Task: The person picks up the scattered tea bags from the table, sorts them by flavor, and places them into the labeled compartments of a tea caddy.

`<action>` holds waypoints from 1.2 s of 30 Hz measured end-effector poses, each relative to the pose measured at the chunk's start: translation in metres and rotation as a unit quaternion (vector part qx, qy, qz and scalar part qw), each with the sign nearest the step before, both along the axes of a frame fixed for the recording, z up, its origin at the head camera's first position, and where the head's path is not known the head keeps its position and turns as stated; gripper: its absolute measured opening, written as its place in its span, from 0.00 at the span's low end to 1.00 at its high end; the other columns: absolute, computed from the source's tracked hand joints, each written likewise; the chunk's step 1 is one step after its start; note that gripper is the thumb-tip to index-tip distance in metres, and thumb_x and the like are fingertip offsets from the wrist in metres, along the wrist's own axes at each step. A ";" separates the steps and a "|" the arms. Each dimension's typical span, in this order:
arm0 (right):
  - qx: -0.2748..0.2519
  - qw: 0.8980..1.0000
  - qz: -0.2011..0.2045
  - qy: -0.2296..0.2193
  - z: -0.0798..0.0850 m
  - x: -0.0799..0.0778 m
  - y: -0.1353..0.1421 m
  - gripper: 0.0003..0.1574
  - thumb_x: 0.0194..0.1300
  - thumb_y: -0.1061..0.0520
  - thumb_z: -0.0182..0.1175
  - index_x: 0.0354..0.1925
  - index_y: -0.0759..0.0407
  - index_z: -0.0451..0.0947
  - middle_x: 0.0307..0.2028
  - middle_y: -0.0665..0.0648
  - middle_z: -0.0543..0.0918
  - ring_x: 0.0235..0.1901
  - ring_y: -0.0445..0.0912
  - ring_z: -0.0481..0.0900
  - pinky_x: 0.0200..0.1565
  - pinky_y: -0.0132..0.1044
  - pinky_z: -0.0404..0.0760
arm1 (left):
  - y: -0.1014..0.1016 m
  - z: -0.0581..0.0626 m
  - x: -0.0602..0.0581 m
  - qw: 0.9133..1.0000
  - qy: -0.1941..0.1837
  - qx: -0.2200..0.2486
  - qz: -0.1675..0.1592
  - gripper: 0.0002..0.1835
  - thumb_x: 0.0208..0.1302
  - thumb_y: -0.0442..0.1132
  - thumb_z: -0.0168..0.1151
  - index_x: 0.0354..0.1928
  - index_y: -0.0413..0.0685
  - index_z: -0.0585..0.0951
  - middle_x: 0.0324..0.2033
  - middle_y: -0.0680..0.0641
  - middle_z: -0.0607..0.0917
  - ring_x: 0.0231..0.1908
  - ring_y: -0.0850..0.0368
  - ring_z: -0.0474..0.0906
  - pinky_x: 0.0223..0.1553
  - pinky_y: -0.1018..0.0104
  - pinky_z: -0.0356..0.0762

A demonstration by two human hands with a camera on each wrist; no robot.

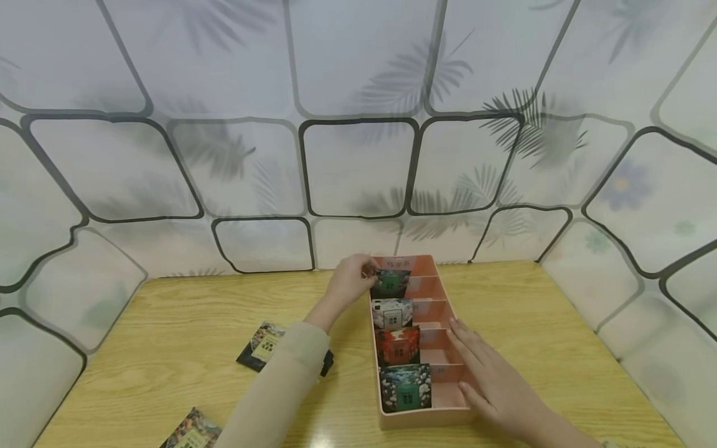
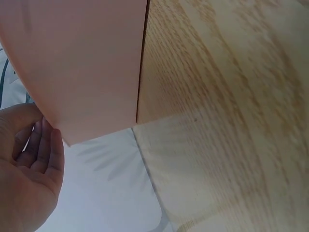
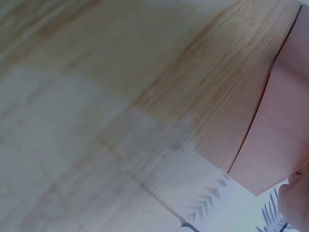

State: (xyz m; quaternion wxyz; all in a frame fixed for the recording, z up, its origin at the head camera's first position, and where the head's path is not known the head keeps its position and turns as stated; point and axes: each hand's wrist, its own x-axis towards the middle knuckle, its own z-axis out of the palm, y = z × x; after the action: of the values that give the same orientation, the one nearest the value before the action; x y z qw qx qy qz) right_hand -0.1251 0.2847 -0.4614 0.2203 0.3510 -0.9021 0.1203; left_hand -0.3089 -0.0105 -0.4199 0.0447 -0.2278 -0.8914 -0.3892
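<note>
A pink divided box (image 1: 428,418) stands on the table with its compartments in a row from near to far. My left hand (image 1: 348,283) is at the far compartment, where its thumb and fingers pinch the upper left corner of a dark green tea packet (image 1: 390,285). In the left wrist view the curled left hand (image 2: 31,169) is at the box edge, and the packet is hidden. My right hand (image 1: 498,379) rests with extended fingers along the box's right side. Nearer compartments hold a white-grey packet (image 1: 393,315), a red packet (image 1: 399,347) and a green floral packet (image 1: 406,389).
A black packet with a yellow label (image 1: 264,345) lies left of the box, partly behind the left sleeve (image 1: 280,386). Another patterned packet (image 1: 192,430) lies at the near left. A patterned curtain (image 1: 358,168) hangs behind the wooden table (image 1: 185,323).
</note>
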 end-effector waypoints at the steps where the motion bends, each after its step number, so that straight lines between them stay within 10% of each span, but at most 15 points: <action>1: 0.001 1.000 -0.001 -0.003 0.000 0.000 0.000 0.50 0.68 0.51 0.65 0.80 0.69 0.60 0.80 0.68 0.64 0.85 0.43 0.48 0.83 0.27 0.39 | 0.000 0.000 0.000 1.000 0.001 0.002 0.000 0.07 0.68 0.27 0.69 0.45 0.40 0.87 0.42 0.42 0.91 0.43 0.49 0.87 0.48 0.56 0.88; 36: 0.011 1.000 -0.012 -0.019 0.000 0.001 -0.001 0.50 0.68 0.52 0.66 0.79 0.69 0.60 0.79 0.68 0.65 0.86 0.40 0.44 0.82 0.26 0.37 | -0.028 0.025 0.003 0.999 -0.016 0.030 0.005 0.06 0.73 0.31 0.66 0.48 0.38 0.87 0.44 0.41 0.91 0.45 0.47 0.88 0.51 0.54 0.87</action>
State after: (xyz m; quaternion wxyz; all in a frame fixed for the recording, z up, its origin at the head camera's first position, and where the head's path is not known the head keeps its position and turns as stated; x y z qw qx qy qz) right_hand -0.1243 0.2839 -0.4612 0.2008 0.3403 -0.9115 0.1138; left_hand -0.3063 -0.0387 -0.3945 0.0397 -0.2154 -0.8812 -0.4189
